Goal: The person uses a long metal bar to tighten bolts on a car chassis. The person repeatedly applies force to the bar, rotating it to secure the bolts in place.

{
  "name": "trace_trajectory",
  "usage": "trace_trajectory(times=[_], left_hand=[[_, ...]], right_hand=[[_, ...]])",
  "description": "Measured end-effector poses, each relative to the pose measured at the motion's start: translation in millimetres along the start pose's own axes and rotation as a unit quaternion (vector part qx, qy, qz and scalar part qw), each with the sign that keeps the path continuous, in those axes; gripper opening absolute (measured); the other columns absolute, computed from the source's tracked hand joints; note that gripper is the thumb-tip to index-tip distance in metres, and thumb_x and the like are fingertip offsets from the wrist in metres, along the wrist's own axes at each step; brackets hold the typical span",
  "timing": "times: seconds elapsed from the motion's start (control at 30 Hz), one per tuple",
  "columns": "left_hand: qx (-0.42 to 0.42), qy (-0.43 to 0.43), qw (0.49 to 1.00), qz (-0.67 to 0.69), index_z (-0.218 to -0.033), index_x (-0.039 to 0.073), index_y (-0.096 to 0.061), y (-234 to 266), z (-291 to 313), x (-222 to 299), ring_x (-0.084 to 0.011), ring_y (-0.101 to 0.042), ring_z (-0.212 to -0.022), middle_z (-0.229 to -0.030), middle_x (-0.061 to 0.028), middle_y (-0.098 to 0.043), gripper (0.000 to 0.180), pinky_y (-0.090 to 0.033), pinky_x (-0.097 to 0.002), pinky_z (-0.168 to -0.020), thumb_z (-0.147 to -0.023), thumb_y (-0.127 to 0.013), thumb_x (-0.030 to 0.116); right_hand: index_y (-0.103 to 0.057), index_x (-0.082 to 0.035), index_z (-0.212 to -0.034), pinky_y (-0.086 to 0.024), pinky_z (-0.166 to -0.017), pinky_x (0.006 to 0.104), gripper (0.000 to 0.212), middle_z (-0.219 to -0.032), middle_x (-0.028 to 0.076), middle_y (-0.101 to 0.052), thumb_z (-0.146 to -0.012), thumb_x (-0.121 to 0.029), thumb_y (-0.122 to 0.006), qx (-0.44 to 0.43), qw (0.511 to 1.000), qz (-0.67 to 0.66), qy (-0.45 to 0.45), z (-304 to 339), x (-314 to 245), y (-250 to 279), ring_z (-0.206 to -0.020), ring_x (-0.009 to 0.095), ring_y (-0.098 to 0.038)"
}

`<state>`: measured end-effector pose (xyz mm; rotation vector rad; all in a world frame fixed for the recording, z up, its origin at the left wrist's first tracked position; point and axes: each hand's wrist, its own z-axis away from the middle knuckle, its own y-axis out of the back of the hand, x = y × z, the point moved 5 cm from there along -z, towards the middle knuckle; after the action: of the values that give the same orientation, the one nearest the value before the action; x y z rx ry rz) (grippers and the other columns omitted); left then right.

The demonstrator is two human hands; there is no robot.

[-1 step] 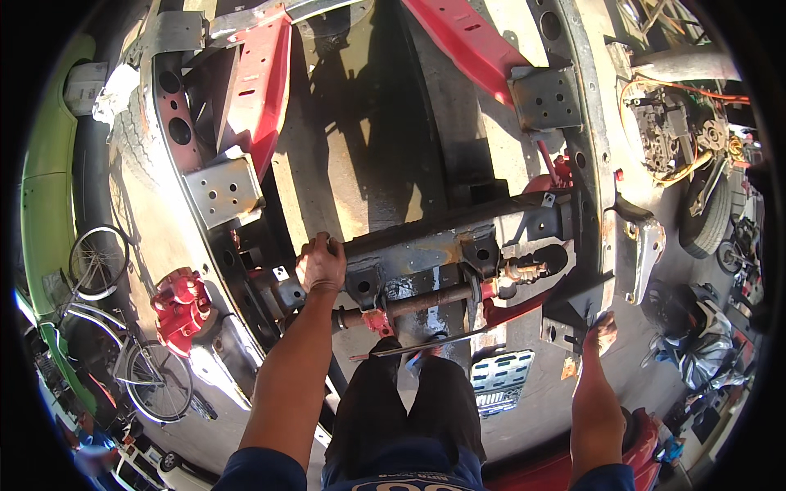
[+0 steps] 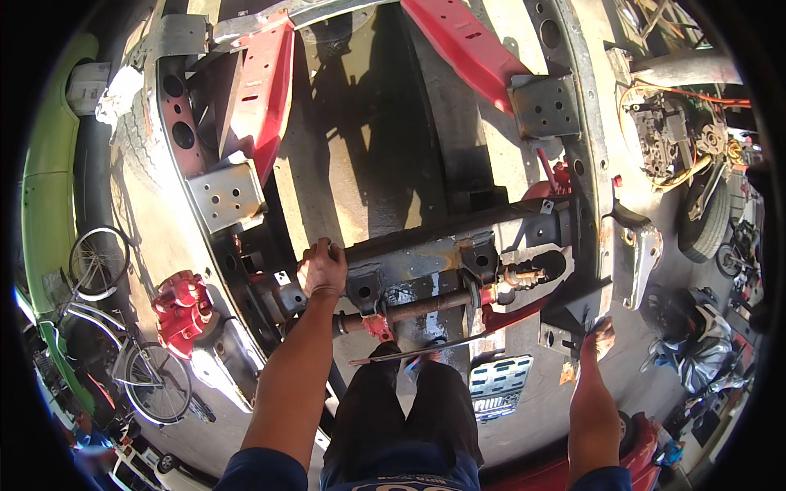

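Observation:
A vehicle's steel chassis frame spreads out before me, with a dark, rust-stained crossmember [image 2: 417,263] running between its side rails. My left hand [image 2: 322,268] is closed over the crossmember's upper edge, left of its middle. At the right end of the frame, my right hand [image 2: 599,339] grips the edge of a dark steel bracket [image 2: 573,315]; some of its fingers are hidden. Below the crossmember a rusty round shaft [image 2: 413,308] passes through brackets. Closer to my legs lies a thin metal bar [image 2: 426,348], spanning toward a red arm on the right.
Red angled braces [image 2: 266,90] rise at the frame's far end. A red cast housing [image 2: 182,315] and a bicycle [image 2: 155,372] are to the left. Right of the frame stand a tyre [image 2: 706,225] and a motorcycle [image 2: 696,331]. A perforated tool panel [image 2: 501,376] lies near my legs.
The whole view has shifted very slightly. Both hands keep their places on the frame.

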<state>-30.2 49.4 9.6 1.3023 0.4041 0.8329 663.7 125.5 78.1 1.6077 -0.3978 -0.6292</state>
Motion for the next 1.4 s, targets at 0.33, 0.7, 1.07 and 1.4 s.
trace_trajectory(times=[0.33, 0.7, 1.07, 1.4], left_hand=[[0.008, -0.025, 1.000, 0.010, -0.088, 0.011, -0.063, -2.1, -1.0, -1.6, -0.0341, -0.067, -0.082, -0.085, -0.0119, -0.068, 0.015, -0.056, -0.0482, -0.069, -0.088, -0.060, 0.025], [0.004, -0.020, 1.000, 0.001, -0.085, 0.012, -0.063, -1.0, -1.9, -1.9, -0.0352, -0.068, -0.075, -0.079, -0.0136, -0.068, 0.015, -0.055, -0.0478, -0.066, -0.088, -0.061, 0.026], [-0.024, -0.032, 0.999, -0.013, -0.084, 0.010, -0.061, -3.5, -5.2, 0.4, -0.0337, -0.066, -0.081, -0.083, -0.0119, -0.065, 0.017, -0.056, -0.0488, -0.065, -0.088, -0.060, 0.027], [-0.032, -0.039, 0.999, -0.008, -0.085, 0.010, -0.061, 0.5, -8.1, 2.1, -0.0331, -0.066, -0.080, -0.082, -0.0115, -0.065, 0.014, -0.055, -0.0485, -0.069, -0.086, -0.060, 0.024]], right_hand=[[-0.072, 0.005, -0.101, -0.049, -0.071, 0.0517, 0.061, -0.088, 0.027, -0.070, -0.100, -0.048, -0.042, 0.018, 1.000, -0.023, 0.008, 2.4, 8.4, -2.1, -0.079, 0.045, -0.066], [-0.069, 0.004, -0.113, -0.048, -0.087, 0.0502, 0.061, -0.107, 0.028, -0.068, -0.102, -0.047, -0.038, -0.030, 0.999, 0.015, -0.018, -7.2, 26.4, -8.7, -0.098, 0.046, -0.064], [-0.068, 0.008, -0.100, -0.045, -0.080, 0.0520, 0.064, -0.095, 0.031, -0.067, -0.100, -0.050, -0.042, -0.006, 0.999, -0.035, -0.026, -0.7, 17.9, -3.3, -0.087, 0.048, -0.062], [-0.067, 0.007, -0.101, -0.046, -0.076, 0.0536, 0.064, -0.091, 0.030, -0.067, -0.099, -0.051, -0.042, 0.009, 0.999, -0.019, -0.029, -3.7, 28.4, -10.0, -0.083, 0.047, -0.063]])
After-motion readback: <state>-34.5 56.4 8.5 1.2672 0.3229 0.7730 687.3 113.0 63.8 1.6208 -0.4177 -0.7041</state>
